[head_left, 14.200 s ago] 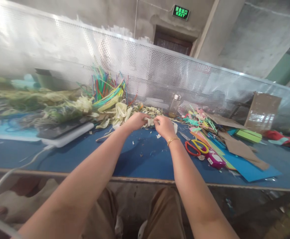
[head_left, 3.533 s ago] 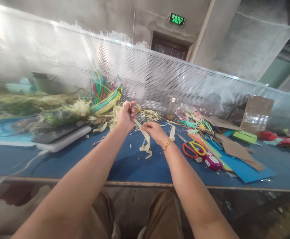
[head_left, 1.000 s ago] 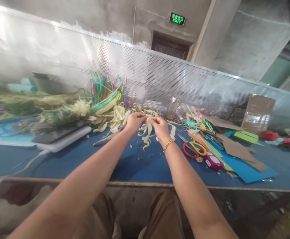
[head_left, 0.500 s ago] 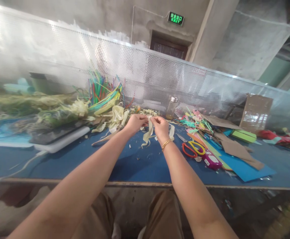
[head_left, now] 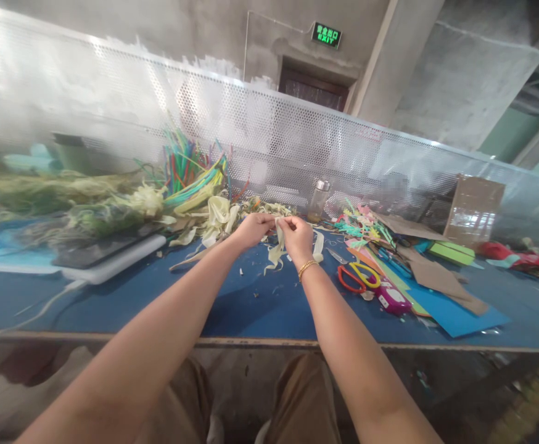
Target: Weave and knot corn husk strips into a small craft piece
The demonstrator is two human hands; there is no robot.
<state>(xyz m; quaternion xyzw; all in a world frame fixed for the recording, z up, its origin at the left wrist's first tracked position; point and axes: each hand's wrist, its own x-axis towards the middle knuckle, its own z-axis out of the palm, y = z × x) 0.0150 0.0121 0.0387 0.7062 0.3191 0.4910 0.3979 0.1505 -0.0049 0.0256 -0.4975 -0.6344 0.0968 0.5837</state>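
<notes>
Both hands meet over the middle of the blue table, pinching a pale cream strip that looks like dried corn husk (head_left: 276,246). My left hand (head_left: 256,228) has its fingertips closed on the strip's upper end. Close against it, my right hand (head_left: 298,236) grips the same strip from the right, a gold bracelet at the wrist. The strip's curled lower end hangs down between the hands. Behind and left of my left hand lies a heap of similar pale strips (head_left: 218,213). To the right of my right hand rest scissors (head_left: 358,277) with red and yellow handles.
A purple box (head_left: 392,299) and blue paper sheets (head_left: 468,311) lie at the right. Behind the hands stands a glass bottle (head_left: 319,202). Colourful pipe cleaners (head_left: 189,169) and a white slab-like device (head_left: 115,262) with a cable occupy the left. A perforated metal screen (head_left: 292,129) runs along the back.
Almost nothing differs. Both hands keep their pinch on the strip, whose hanging end has shifted slightly.
</notes>
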